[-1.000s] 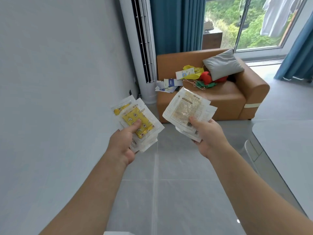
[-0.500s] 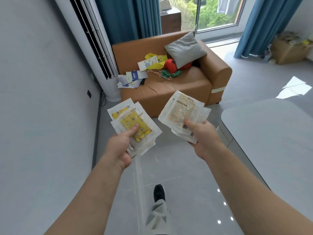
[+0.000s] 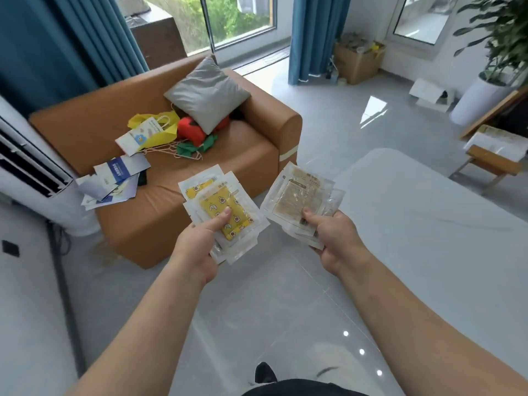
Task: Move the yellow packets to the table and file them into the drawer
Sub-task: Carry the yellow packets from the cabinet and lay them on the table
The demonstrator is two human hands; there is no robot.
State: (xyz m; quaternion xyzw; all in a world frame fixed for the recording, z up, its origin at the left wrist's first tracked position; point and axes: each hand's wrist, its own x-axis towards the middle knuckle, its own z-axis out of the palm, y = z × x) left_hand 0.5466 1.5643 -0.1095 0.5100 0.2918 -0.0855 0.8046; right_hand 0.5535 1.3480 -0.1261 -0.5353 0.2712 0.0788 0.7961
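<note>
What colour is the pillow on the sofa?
Grey. The pillow shows clearly in the head view, leaning on the sofa.

Brown sofa [image 3: 160,218], 10 o'clock, backed by blue curtain [image 3: 65,44] at 11.
On seat: grey cushion [image 3: 205,92] propped in far corner; red soft toy [image 3: 190,132] partly under cushion; green cloth [image 3: 197,146] touching toy; yellow bag [image 3: 143,120] under white paper bag [image 3: 140,135]; wire hangers [image 3: 168,149] just beside; loose leaflets [image 3: 114,178] heaped at seat's 9 o'clock end, overhanging edge.
White tower air conditioner [image 3: 34,181], 9 o'clock, beside sofa.
Glass door [image 3: 237,21], 12 o'clock.
Second blue curtain [image 3: 317,35], 1 o'clock.
Open cardboard box [image 3: 357,64], 1 o'clock, by wall.
Plant in white pot [image 3: 477,98], 2 o'clock.
Wooden stool [image 3: 491,164], 3 o'clock.
Glossy grey floor tiles [image 3: 328,127].
</note>
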